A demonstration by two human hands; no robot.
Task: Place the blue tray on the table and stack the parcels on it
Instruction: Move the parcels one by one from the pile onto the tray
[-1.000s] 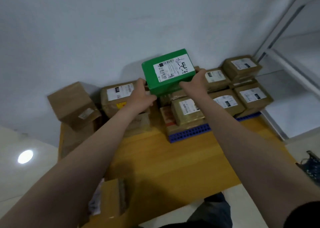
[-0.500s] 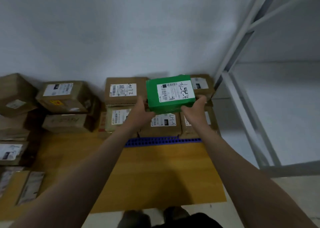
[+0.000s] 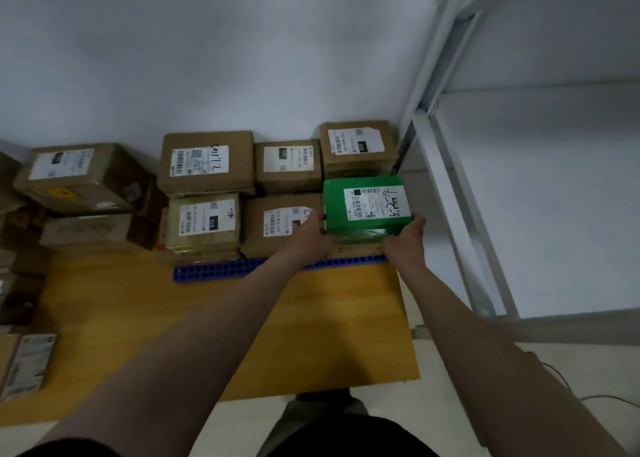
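Note:
A green parcel with a white label sits at the front right corner of the stack on the blue tray. My left hand grips its left side and my right hand grips its right front corner. Several brown parcels fill the tray: one labelled 010, one beside it, and three behind. Only the tray's front edge shows, on the wooden table.
More brown parcels are piled at the table's left, with flat packets at the near left edge. A white metal shelf frame stands close on the right. A white wall is right behind the stack.
Both hands have carried the green parcel to the right and down, from above the middle of the stack to its front right corner. The view has shifted along with them.

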